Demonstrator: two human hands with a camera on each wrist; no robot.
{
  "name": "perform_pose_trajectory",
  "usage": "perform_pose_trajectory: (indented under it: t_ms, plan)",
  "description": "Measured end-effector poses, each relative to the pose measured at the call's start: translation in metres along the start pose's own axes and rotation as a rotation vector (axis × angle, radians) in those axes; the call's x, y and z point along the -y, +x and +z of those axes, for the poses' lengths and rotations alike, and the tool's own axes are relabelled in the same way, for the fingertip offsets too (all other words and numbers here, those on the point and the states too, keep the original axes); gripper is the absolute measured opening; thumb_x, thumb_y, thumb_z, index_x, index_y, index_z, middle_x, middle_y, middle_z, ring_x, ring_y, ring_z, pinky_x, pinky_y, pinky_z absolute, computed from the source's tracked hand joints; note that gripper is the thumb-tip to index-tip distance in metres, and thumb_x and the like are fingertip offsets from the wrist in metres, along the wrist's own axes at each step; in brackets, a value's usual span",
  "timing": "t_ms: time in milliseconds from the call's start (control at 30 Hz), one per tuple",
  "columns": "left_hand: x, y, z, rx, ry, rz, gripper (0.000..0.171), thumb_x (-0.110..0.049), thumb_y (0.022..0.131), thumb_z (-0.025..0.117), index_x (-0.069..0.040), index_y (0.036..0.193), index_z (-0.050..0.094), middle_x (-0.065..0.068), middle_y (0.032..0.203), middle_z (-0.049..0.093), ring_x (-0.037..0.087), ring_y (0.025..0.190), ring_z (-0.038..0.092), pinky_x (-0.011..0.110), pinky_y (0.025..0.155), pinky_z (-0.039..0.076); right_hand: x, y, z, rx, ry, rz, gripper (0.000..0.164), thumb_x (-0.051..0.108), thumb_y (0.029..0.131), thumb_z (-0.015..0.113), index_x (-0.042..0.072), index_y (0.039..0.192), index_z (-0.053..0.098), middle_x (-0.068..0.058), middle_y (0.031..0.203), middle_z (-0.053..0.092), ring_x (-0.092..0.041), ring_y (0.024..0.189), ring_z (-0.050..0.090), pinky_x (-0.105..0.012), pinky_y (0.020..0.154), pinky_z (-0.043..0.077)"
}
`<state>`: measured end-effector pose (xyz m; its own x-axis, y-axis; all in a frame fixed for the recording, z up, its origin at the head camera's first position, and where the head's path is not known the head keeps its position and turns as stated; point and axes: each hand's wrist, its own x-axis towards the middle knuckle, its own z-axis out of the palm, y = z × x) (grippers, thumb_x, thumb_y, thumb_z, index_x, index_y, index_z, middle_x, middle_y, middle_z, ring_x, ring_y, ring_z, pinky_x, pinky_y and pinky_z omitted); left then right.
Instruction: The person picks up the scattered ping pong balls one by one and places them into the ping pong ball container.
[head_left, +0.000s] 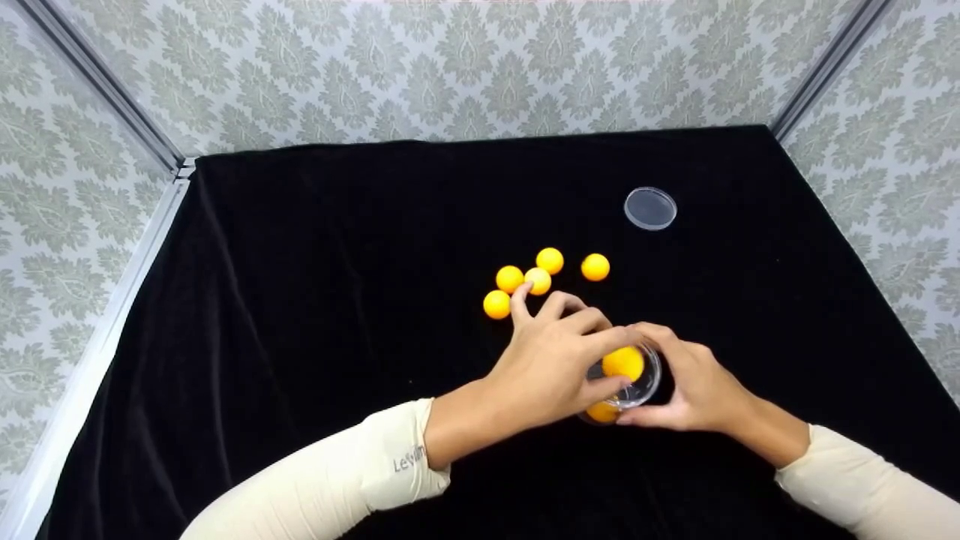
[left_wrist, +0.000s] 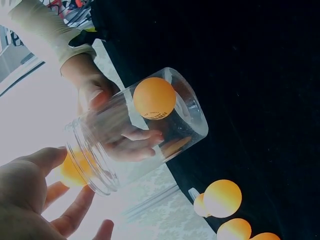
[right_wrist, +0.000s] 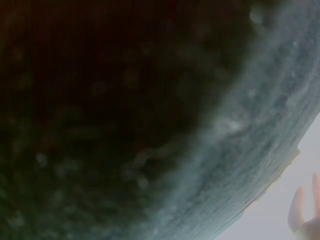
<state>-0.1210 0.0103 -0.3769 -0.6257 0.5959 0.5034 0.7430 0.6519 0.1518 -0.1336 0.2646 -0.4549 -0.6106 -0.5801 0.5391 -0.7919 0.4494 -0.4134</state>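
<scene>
My right hand (head_left: 697, 386) grips a clear plastic jar (head_left: 651, 386), fingers on one side and thumb on the other. At the jar's mouth, my left hand (head_left: 551, 360) pinches an orange ping-pong ball (head_left: 623, 363) between thumb and index finger. The left wrist view shows this ball (left_wrist: 77, 167) right at the threaded rim, and another ping-pong ball (left_wrist: 155, 98) inside the tilted jar (left_wrist: 197, 125). In the right wrist view, a blurred curved surface fills most of the picture, with fingertips (right_wrist: 306, 220) at the lower right corner.
Several orange ping-pong balls (head_left: 497, 304) lie on the black cloth (head_left: 337, 262) beyond my left hand, whose little finger overlaps one ball (head_left: 538, 279) in the head view. A round clear lid (head_left: 650, 208) lies farther back on the right. Patterned panels (head_left: 465, 67) stand around the table.
</scene>
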Motion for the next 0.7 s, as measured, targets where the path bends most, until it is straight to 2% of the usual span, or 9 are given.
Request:
perform_pose_trajectory:
  t_ms: [267, 433, 700]
  plan:
    - [0.003, -0.001, -0.004, -0.005, -0.027, -0.014, 0.038, -0.051, 0.085, 0.076, -0.037, 0.120, 0.070, -0.016, 0.106, 0.071, 0.016, 0.113, 0.058, 0.073, 0.105, 0.029, 0.000, 0.000, 0.000, 0.000, 0.002, -0.006, 0.104, 0.046, 0.058, 0.099, 0.000, 0.138, 0.051, 0.001, 0.117, 0.074, -0.018, 0.101, 0.073, -0.012, 0.100, 0.045]
    - [0.006, 0.000, -0.005, -0.018, -0.033, -0.015, 0.036, -0.049, 0.085, 0.076, -0.037, 0.118, 0.071, -0.015, 0.106, 0.071, 0.017, 0.114, 0.058, 0.074, 0.104, 0.029, 0.000, 0.000, 0.000, -0.002, -0.015, 0.006, 0.106, 0.047, 0.056, 0.099, 0.001, 0.139, 0.051, -0.001, 0.121, 0.072, -0.017, 0.102, 0.072, -0.011, 0.100, 0.046]
    - [0.014, 0.003, -0.011, -0.065, 0.002, -0.039, 0.032, -0.051, 0.088, 0.073, -0.035, 0.116, 0.072, -0.015, 0.108, 0.071, 0.018, 0.113, 0.059, 0.069, 0.105, 0.031, 0.000, 0.000, 0.001, -0.004, -0.024, 0.004, 0.107, 0.047, 0.056, 0.099, 0.001, 0.139, 0.051, 0.000, 0.121, 0.071, -0.018, 0.103, 0.072, -0.012, 0.102, 0.044]
